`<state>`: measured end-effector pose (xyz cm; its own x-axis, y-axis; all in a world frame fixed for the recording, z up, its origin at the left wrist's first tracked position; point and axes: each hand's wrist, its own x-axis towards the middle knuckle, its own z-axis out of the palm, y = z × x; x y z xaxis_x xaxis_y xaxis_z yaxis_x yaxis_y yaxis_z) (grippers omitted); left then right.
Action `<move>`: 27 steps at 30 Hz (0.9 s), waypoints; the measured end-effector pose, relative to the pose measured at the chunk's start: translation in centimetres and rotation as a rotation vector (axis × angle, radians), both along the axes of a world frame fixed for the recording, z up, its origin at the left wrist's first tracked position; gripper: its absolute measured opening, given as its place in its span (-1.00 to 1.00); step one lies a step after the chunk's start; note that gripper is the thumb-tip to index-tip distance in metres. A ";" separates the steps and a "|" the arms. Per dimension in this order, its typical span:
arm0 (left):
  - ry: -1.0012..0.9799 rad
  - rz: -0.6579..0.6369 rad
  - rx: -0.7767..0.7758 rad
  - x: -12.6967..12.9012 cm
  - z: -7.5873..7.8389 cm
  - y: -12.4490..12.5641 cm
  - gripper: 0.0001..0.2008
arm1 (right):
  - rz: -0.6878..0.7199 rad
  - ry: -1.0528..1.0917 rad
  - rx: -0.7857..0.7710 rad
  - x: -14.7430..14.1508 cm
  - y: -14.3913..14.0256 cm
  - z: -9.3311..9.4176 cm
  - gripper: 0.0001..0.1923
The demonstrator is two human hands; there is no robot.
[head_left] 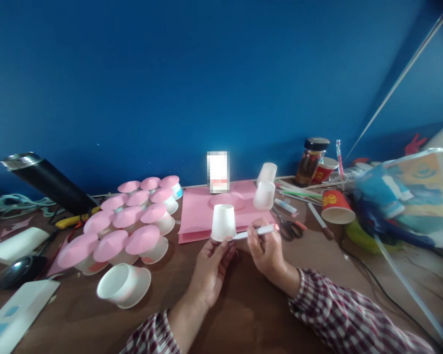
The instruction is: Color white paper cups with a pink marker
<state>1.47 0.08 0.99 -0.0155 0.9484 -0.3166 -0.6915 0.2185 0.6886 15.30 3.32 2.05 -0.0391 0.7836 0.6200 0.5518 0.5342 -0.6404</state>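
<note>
Pinching inverted white paper cup (223, 222) at rim, left hand (210, 265) is curling fingers, forearm rising from lower edge. Right hand (268, 250) is gripping white marker (254, 232), tip touching cup, above brown table (243, 314), before pink paper (199, 211).

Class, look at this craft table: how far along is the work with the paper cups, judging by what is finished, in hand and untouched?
Done: a dozen pink-topped cups stand grouped at the left. In hand: the left hand holds an upside-down white cup, and the right hand holds a pen with its tip at the cup's rim. Left: two plain white cups and pink paper wait behind.
</note>
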 end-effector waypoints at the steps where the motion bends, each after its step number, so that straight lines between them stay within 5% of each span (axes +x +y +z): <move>1: 0.001 0.000 -0.001 0.0 0.0 0.0 -0.81 | 0.010 0.003 -0.003 0.0 -0.1 0.1 -0.88; 27: -0.001 -0.008 0.006 -0.1 0.1 -0.3 -0.85 | -0.058 -0.018 0.054 0.4 0.3 0.0 -0.86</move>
